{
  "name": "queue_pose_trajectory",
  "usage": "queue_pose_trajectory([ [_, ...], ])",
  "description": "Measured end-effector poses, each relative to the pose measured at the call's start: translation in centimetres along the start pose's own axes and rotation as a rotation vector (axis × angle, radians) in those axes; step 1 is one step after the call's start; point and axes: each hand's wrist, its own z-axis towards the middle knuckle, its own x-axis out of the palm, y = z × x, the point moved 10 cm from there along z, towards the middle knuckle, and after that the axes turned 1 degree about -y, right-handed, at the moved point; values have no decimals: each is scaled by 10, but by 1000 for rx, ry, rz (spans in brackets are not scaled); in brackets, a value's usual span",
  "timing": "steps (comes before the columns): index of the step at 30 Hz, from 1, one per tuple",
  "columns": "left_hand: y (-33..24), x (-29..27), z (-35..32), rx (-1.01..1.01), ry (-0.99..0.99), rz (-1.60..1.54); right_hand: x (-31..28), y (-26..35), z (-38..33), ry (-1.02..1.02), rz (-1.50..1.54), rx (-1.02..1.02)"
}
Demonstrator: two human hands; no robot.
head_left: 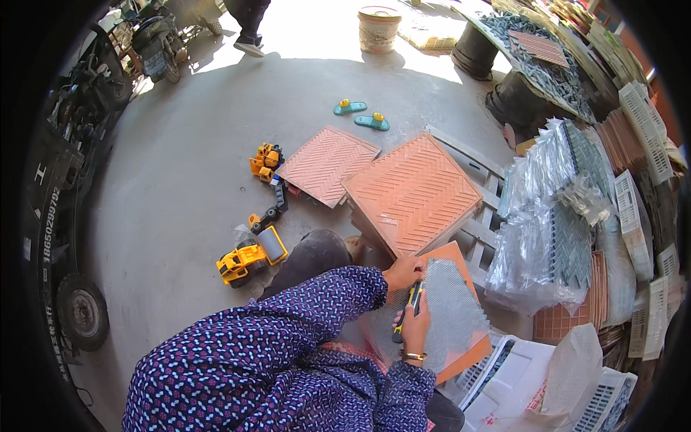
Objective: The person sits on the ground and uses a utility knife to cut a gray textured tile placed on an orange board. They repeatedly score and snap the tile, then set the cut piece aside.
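A grey mesh sheet [455, 313] lies over a flat orange board [468, 358] on my lap. My right hand [415, 322] is closed round a yellow and black utility knife [412, 306], its front end pointing away from me toward the far left edge of the mesh. My left hand [404, 273] is at that edge, just beyond the knife, its fingers bent and pressed together on the mesh. The finest detail at the fingertips is too small to make out. Just past both hands stands a stack of orange trays [414, 191] with a herringbone pattern.
Another patterned tray pile [329, 165] stands farther left, beside yellow toy trucks [252, 255]. Green slippers [371, 122] lie beyond. Plastic-wrapped grey tile sheets [543, 216] and white crates [507, 378] crowd the right. A vehicle wheel [82, 312] is at left; a person's legs [248, 21] show far off.
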Motion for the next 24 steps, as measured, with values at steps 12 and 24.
queue_pose_trajectory([
  [12, -5, -11, -1, 47, -40, -14, 19, -1, -9, 18, 65, 22],
  [24, 12, -26, 31, -131, -84, -206, 33, -13, -11, 54, 167, 64],
])
